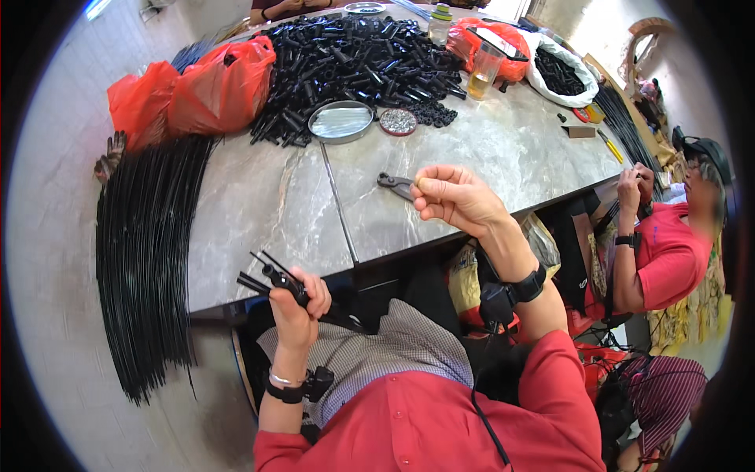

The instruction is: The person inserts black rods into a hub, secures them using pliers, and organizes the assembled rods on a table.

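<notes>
Left hand grips black parts at the bench's front edge while right fingertips pinch near the pliers

The left hand (297, 313) is just in front of the bench's front edge, its fingers curled round a small bunch of black parts (283, 282): a thicker tube and some thin rods whose ends poke out beyond the thumb. The right hand (460, 198) is raised over the bench (267, 204), right of the seam that runs back from the front edge. Its thumb and forefinger meet in a narrow pinch, the other fingers loosely bent; I cannot tell whether something small sits between the tips. A pair of dark pliers (395, 184) lies beside those fingers in view, its handles partly hidden behind them.

Toward the back edge spreads a big heap of black tubes (354, 67). In front of it stand a round tray (340, 123) of pale sticks and a small red dish (398, 121) of tiny metal bits, with black rings (435, 115) beside the dish. A long bundle of black rods (149, 259) hangs over the left edge, below two red bags (224, 90). Near the right edge are a cup (483, 72) of yellow liquid, a white sack (561, 76) of black pieces and a yellow-handled tool (610, 147). Past that edge sits a co-worker (668, 252), both hands raised.
</notes>
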The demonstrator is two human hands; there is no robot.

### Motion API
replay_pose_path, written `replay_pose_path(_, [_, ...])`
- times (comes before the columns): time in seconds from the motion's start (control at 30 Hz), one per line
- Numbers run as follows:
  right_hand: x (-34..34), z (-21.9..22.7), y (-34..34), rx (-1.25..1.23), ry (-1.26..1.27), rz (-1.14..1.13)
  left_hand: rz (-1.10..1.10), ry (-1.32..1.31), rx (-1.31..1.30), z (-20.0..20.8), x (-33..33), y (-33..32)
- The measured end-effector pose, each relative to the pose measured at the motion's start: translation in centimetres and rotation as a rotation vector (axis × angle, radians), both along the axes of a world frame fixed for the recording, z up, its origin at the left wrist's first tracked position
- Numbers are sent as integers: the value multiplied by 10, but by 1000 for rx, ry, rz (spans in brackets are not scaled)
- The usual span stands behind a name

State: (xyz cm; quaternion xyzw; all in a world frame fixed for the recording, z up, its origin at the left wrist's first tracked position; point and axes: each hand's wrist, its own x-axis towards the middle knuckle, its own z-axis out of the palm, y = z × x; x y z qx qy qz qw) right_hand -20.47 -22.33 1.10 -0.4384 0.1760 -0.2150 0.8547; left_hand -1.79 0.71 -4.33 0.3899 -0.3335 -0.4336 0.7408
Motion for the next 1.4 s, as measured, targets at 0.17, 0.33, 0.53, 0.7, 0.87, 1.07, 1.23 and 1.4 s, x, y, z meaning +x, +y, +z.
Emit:
replay_pose_path(0.17, [-2, 1, 39, -5, -16, 73, -3, -28, -9, 4, -6, 2])
replay_pose_path(0.33, [-1, 2, 74, -44, -110, 61, 2, -50, -13, 8, -16, 1])
replay_pose_path(0.53, [9, -5, 113, -193, -143, -111, 13, -99, -5, 11, -26, -3])
replay_pose_path(0.7, [24, -14, 133, -310, -98, -183, 41, -165, 21, 11, -26, -7])
replay_pose_path(0.87, [38, -7, 146, -698, -52, -301, 66, -78, 18, 14, -26, -9])
replay_pose_path(1.07, [50, -16, 145, -975, -26, -467, 83, -97, -3, 15, -24, -14])
replay_pose_path(1.23, [57, -26, 147, -920, -2, -460, 113, -93, -15, 14, -24, -13])
replay_pose_path(1.4, [61, -24, 149, -911, -22, -458, 155, -92, -15, 13, -21, -13])
